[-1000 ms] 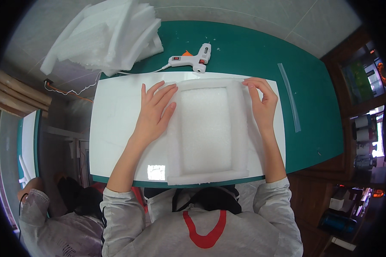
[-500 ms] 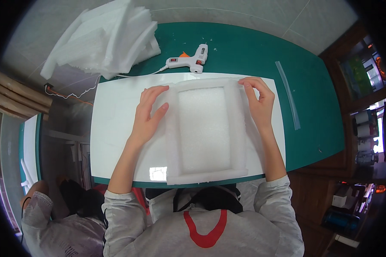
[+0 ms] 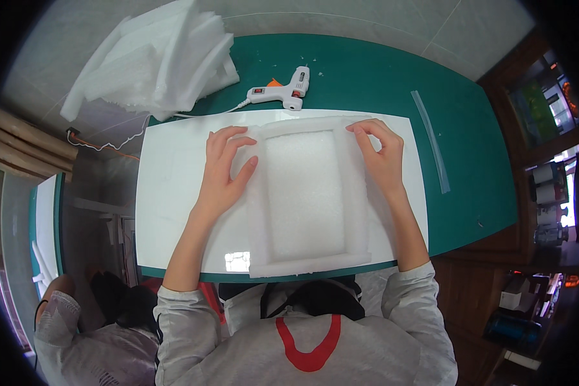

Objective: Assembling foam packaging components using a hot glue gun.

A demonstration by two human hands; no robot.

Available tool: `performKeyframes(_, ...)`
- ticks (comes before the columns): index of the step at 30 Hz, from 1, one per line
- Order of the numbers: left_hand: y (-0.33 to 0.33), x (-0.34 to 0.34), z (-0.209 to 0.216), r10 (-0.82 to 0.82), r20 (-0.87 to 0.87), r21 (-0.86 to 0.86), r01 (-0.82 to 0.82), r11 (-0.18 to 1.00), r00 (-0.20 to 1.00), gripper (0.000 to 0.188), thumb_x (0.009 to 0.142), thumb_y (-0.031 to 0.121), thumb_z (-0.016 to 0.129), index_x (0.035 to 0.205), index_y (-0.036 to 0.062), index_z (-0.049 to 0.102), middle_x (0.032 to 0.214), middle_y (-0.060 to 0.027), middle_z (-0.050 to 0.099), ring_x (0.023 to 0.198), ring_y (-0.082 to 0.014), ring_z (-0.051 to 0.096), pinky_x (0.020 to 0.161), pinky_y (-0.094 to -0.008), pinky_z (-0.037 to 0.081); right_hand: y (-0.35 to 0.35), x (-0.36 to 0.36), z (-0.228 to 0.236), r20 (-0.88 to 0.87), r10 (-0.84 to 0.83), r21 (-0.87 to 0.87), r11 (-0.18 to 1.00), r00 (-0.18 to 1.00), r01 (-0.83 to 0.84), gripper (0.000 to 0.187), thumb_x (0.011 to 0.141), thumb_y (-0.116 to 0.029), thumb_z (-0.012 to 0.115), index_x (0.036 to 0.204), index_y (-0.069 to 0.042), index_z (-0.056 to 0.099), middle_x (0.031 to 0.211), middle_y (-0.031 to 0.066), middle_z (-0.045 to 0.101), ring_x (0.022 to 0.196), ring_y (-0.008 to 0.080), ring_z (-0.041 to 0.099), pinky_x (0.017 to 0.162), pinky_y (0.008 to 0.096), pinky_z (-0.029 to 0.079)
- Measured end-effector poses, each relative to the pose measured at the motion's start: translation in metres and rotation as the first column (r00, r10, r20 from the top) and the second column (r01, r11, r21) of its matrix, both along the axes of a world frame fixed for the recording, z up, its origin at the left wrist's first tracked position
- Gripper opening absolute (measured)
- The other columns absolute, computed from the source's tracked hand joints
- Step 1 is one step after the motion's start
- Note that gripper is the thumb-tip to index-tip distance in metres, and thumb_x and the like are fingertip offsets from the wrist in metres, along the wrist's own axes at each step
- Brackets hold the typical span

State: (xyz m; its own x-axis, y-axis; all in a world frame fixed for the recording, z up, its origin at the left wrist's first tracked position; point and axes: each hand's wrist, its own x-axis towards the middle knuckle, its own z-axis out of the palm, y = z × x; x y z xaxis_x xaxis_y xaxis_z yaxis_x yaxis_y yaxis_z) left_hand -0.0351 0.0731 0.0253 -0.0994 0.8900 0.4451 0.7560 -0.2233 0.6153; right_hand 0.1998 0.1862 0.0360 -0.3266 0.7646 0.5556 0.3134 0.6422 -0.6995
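Note:
A shallow tray of white foam (image 3: 304, 193), with foam strips (image 3: 357, 193) as a raised border round a flat sheet, lies on a glossy white board (image 3: 174, 186) right in front of me. At its far left corner is my left hand (image 3: 226, 164), fingers spread and fingertips against the left strip; it holds nothing. My right hand (image 3: 381, 154) is over the far right corner. Its thumb and forefinger come together in a pinch at the top of the right strip; anything between the tips is too small to make out.
Beyond the board lies a white glue gun (image 3: 280, 89) with an orange trigger, on a green table (image 3: 360, 71). A heap of foam strips (image 3: 154, 58) stands far left. Clear glue sticks (image 3: 431, 141) lie on the right. Another person's arm (image 3: 61, 286) shows at left.
My right hand has shifted left, from the tray's outer corner onto the top of the right strip. My left fingers have moved slightly right, against the left strip. The tray stays put.

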Motion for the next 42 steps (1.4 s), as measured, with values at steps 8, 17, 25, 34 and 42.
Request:
performKeyframes(8, -0.0014, -0.0028, 0.0015, -0.054, -0.141, -0.067, 0.045, 0.997, 0.989, 0.034, 0.075, 0.015, 0.057, 0.108, 0.0081, 0.052, 0.118, -0.0055, 0.046, 0.116, -0.0266, 0.034, 0.100, -0.0520, 0.008, -0.0013, -0.0007, 0.0003, 0.021, 0.010, -0.023, 1.000, 1.000, -0.009, 0.009, 0.075, -0.002, 0.053, 0.077, 0.000, 0.062, 0.076, 0.0078, 0.061, 0.070, 0.0153, 0.056, 0.065, 0.0249, 0.042)
performKeyframes(17, -0.0041, -0.0039, 0.0079, -0.078, -0.068, -0.062, 0.074, 0.995, 0.995, 0.043, 0.074, 0.016, 0.056, 0.115, 0.0068, 0.048, 0.113, -0.0068, 0.049, 0.112, -0.0244, 0.036, 0.100, -0.0511, 0.008, -0.0017, -0.0006, 0.0011, 0.029, 0.009, -0.022, 1.000, 1.000, -0.008, 0.009, 0.076, -0.003, 0.053, 0.078, 0.000, 0.062, 0.076, 0.0077, 0.061, 0.070, 0.0151, 0.056, 0.065, 0.0248, 0.042)
performKeyframes(25, -0.0029, -0.0083, 0.0052, -0.130, 0.284, -0.023, 0.143, 0.989, 0.950, 0.039, 0.074, 0.012, 0.049, 0.113, 0.0056, 0.049, 0.114, -0.0100, 0.047, 0.112, -0.0251, 0.036, 0.099, -0.0367, 0.019, -0.0015, 0.0009, 0.0006, 0.040, 0.008, -0.043, 0.999, 0.999, -0.006, 0.010, 0.076, -0.003, 0.052, 0.077, 0.001, 0.062, 0.078, 0.0072, 0.062, 0.072, 0.0144, 0.056, 0.067, 0.0246, 0.043)
performKeyframes(34, 0.0005, -0.0059, 0.0011, -0.088, 0.392, 0.109, 0.049, 0.993, 0.916, 0.044, 0.076, 0.014, 0.048, 0.118, 0.0059, 0.042, 0.108, -0.0108, 0.046, 0.108, -0.0235, 0.037, 0.095, -0.0334, 0.026, 0.0007, 0.0007, -0.0022, 0.015, 0.006, 0.001, 1.000, 1.000, -0.006, 0.009, 0.074, -0.002, 0.054, 0.078, 0.000, 0.062, 0.074, 0.0081, 0.060, 0.067, 0.0153, 0.055, 0.061, 0.0246, 0.042)
performKeyframes(42, -0.0008, -0.0050, -0.0010, 0.139, 0.091, 0.064, -0.145, 0.987, 0.986, 0.026, 0.072, 0.005, 0.059, 0.097, 0.0058, 0.055, 0.081, -0.0073, 0.053, 0.081, -0.0213, 0.048, 0.087, -0.0360, 0.034, 0.0002, 0.0004, -0.0019, 0.026, 0.000, -0.005, 1.000, 1.000, 0.000, 0.009, 0.075, -0.002, 0.054, 0.079, -0.001, 0.062, 0.074, 0.0081, 0.060, 0.067, 0.0150, 0.055, 0.060, 0.0240, 0.042)
